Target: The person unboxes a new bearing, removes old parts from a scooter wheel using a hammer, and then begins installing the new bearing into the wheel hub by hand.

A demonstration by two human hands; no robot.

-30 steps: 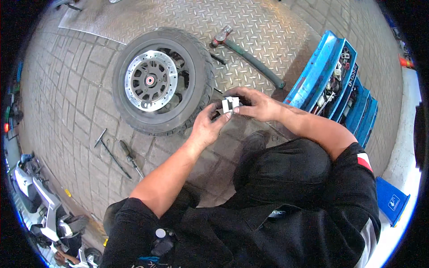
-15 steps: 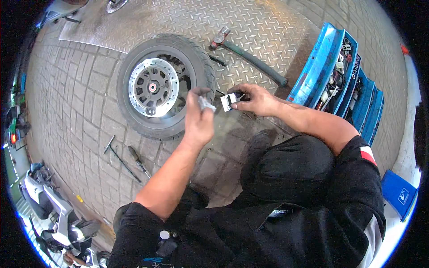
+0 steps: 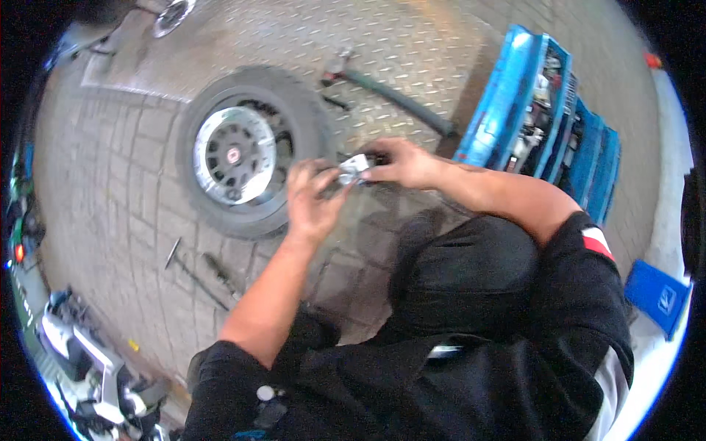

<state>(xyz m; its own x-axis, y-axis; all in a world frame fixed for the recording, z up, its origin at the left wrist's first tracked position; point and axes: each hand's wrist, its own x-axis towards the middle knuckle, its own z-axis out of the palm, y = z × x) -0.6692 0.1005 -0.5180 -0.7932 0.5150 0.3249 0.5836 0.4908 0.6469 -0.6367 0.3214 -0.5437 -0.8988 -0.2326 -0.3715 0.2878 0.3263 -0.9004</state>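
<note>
Just beyond the bent knee (image 3: pixel 478 257), the right hand (image 3: pixel 408 163) grips a small white box (image 3: pixel 358 163) between thumb and fingers, while the left hand's (image 3: pixel 312 200) fingers curl beside it at a small shiny piece (image 3: pixel 346 176), too blurred to tell whether they grip it. On the paved floor (image 3: pixel 140 191) lie a T-handled tool (image 3: pixel 197 276) and a screwdriver (image 3: pixel 219 270), then a wheel (image 3: pixel 243 140), with an open blue toolbox (image 3: pixel 496 95) to the right. Farther off, a hammer (image 3: pixel 401 103) lies on a metal tread plate (image 3: pixel 257 44).
</note>
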